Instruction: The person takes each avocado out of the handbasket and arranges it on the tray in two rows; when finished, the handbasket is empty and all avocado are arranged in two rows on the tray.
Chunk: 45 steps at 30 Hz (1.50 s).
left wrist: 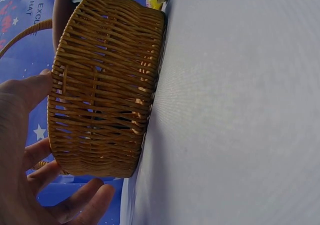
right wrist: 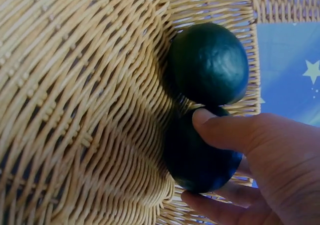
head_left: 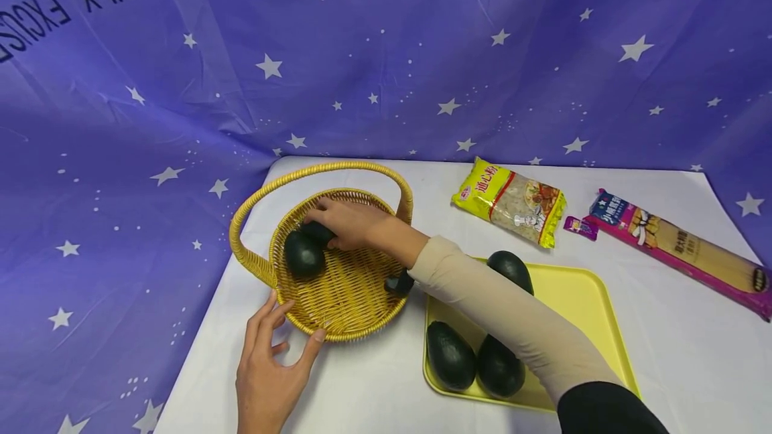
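Golden woven-wicker round basket [head_left: 356, 280] on white cloth-covered tabletop [head_left: 362, 397]; left hand [head_left: 271, 360] at its near rim, fingers spread, thumb touching. Inside, toward the left wall: smooth dark-green egg-shaped avocado [head_left: 304, 256]; against it, second dark-green avocado [head_left: 317, 233], pinched between thumb and fingers of the right hand [head_left: 351, 223]. Probably firm, moderately heavy, a bit slippery; best held round the widest part. Long axis looks roughly left-right; narrow end hidden, can't tell. Rightward, yellow rectangular tray [head_left: 575, 293] holds more; its near-left avocado [head_left: 451, 357] points narrow end far-left.
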Each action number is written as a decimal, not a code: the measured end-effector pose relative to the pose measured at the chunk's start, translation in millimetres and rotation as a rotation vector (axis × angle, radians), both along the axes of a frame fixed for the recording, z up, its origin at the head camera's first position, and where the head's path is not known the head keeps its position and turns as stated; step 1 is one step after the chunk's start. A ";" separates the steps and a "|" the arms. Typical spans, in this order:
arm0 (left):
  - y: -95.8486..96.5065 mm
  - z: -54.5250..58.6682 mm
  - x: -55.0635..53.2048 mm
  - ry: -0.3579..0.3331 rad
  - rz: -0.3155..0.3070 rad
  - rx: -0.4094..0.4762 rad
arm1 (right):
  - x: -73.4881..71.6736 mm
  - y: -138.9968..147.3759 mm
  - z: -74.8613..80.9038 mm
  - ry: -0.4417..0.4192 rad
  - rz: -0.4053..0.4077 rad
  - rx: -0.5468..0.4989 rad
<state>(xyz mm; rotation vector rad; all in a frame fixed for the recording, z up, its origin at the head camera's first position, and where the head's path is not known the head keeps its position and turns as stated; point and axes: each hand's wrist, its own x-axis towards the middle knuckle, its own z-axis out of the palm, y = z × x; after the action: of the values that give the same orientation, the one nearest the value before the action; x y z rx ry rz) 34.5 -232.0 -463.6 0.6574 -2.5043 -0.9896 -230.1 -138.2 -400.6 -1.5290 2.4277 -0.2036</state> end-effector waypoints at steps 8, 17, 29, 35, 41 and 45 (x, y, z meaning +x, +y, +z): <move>0.9 -0.4 -1.1 -0.002 -0.004 0.000 | -2.1 0.2 -1.7 -0.001 -0.006 0.006; 1.3 -1.6 -1.3 0.007 -0.006 0.003 | -1.8 1.8 -0.9 0.021 -0.004 0.016; 1.8 -0.1 -0.5 0.006 -0.002 0.011 | 0.0 7.6 8.5 0.054 0.013 -0.015; 1.3 -0.6 0.4 0.017 -0.001 0.019 | 3.0 11.0 15.2 0.067 0.030 -0.038; 1.2 -0.7 1.9 0.019 0.001 0.026 | 7.4 15.9 21.9 0.072 0.031 -0.043; 1.3 -0.9 2.2 0.026 0.002 0.027 | 9.8 20.3 25.7 0.071 0.031 -0.052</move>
<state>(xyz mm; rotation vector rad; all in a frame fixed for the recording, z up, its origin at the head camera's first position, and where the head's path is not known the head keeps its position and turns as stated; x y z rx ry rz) 36.7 -230.6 -464.4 0.6510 -2.4713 -1.0263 -220.3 -117.9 -375.0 -1.6214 2.4697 -0.2118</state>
